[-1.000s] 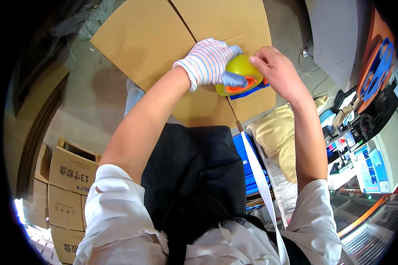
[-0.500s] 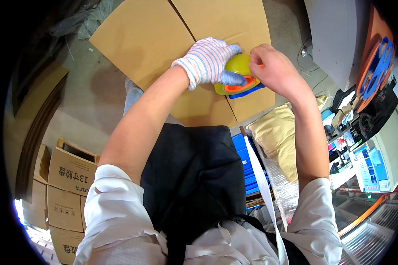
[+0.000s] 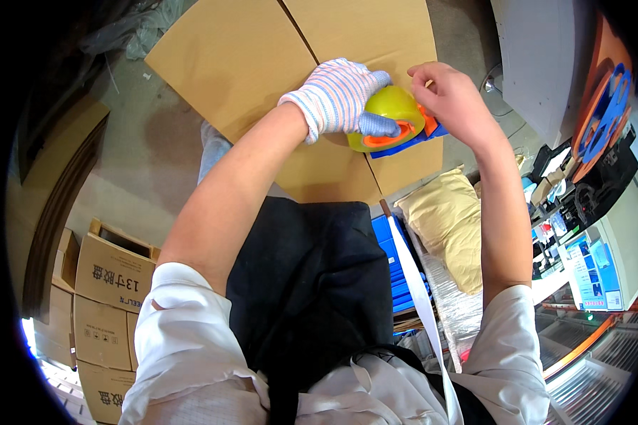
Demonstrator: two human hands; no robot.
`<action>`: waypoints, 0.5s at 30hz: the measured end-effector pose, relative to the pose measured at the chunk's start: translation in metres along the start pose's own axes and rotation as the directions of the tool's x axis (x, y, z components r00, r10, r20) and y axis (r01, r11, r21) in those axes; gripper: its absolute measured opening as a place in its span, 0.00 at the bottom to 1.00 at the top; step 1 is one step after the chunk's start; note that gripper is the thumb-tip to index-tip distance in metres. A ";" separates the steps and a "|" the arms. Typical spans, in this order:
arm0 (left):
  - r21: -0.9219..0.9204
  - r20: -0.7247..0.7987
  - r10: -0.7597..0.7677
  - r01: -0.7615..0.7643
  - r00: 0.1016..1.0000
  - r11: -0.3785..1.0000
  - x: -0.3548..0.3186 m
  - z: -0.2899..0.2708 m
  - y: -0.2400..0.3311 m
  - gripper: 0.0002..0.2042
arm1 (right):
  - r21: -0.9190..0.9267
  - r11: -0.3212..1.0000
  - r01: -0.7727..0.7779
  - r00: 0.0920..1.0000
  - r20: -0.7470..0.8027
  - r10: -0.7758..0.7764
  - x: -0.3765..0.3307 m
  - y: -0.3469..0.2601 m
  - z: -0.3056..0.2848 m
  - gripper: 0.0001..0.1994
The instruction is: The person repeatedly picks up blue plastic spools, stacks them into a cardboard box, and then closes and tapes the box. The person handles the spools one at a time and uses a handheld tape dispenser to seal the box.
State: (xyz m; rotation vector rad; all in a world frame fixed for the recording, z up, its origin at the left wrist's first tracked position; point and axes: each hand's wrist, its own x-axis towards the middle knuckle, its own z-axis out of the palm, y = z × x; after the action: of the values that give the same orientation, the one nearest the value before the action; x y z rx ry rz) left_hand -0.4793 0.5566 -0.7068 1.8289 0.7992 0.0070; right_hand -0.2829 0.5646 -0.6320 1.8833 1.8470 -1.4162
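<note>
My left hand [image 3: 344,99], in a striped knit glove with blue-grey fingertips, grips a tape dispenser with a yellow-green roll of tape [image 3: 392,108]. Its thumb lies over the orange hub [image 3: 407,130], and the fingers wrap round the far side. The dispenser's blue frame [image 3: 404,147] shows below the roll, with an orange part at its right end. Bare and with curled fingers, my right hand [image 3: 450,95] is just right of the roll, apart from it. Whether its fingertips pinch anything is too small to make out. Under both hands is a large cardboard box [image 3: 234,64] with a seam across its top.
Stacked cartons [image 3: 110,273] stand at the lower left. A yellowish sack [image 3: 446,227] and blue crates [image 3: 397,269] are right of my black apron [image 3: 312,276]. Farther right are a cluttered workbench and a pale machine [image 3: 617,248]. Clear plastic film [image 3: 149,32] lies at the far left.
My right hand has moved away from the roll, to the right, uncovering more of the roll and the orange part. The left hand and dispenser have shifted slightly right.
</note>
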 end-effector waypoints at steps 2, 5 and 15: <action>-0.009 0.003 -0.001 0.001 1.000 1.000 -0.001 0.000 0.000 0.39 | 0.071 0.995 -0.073 0.997 0.044 0.070 -0.001 -0.009 -0.004 0.07; -0.005 0.011 0.000 0.000 1.000 1.000 -0.003 -0.002 0.001 0.39 | 0.098 0.995 -0.004 0.999 0.048 -0.001 -0.001 -0.008 0.004 0.08; -0.052 -0.008 0.022 -0.022 1.000 0.998 -0.001 0.001 -0.002 0.37 | 0.189 0.981 -0.038 0.994 0.111 0.017 0.003 0.005 0.007 0.09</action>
State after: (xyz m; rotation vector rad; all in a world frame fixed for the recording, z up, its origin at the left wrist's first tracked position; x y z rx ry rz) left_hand -0.4807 0.5554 -0.7084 1.7896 0.7772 0.0481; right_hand -0.2833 0.5608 -0.6407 1.8641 1.6820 -1.7054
